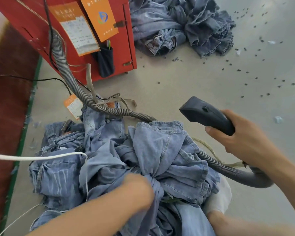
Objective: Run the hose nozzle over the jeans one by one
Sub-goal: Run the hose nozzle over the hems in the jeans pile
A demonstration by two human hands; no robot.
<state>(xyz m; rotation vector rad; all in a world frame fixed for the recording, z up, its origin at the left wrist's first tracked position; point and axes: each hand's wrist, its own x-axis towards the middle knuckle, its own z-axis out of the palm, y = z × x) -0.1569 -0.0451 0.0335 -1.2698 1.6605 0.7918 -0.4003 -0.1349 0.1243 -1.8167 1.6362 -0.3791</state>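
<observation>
A heap of light blue jeans [109, 154] lies on the floor in front of me. My left hand [138, 188], blurred, grips a bunched fold of one pair near the heap's middle. My right hand [242, 140] holds the dark grey hose nozzle [206, 114] by its handle, up in the air to the right of the heap, its flat mouth pointing away to the upper left. The grey ribbed hose [70, 77] runs from the red machine across the jeans and loops under my right forearm to the nozzle.
A red machine cabinet [119, 48] with orange tags stands at the upper left. A second pile of darker jeans [186, 26] lies at the top. Thread scraps [245, 72] dot the grey floor on the right. A white cord [37, 157] crosses the heap. A white-socked foot [218, 198] shows below.
</observation>
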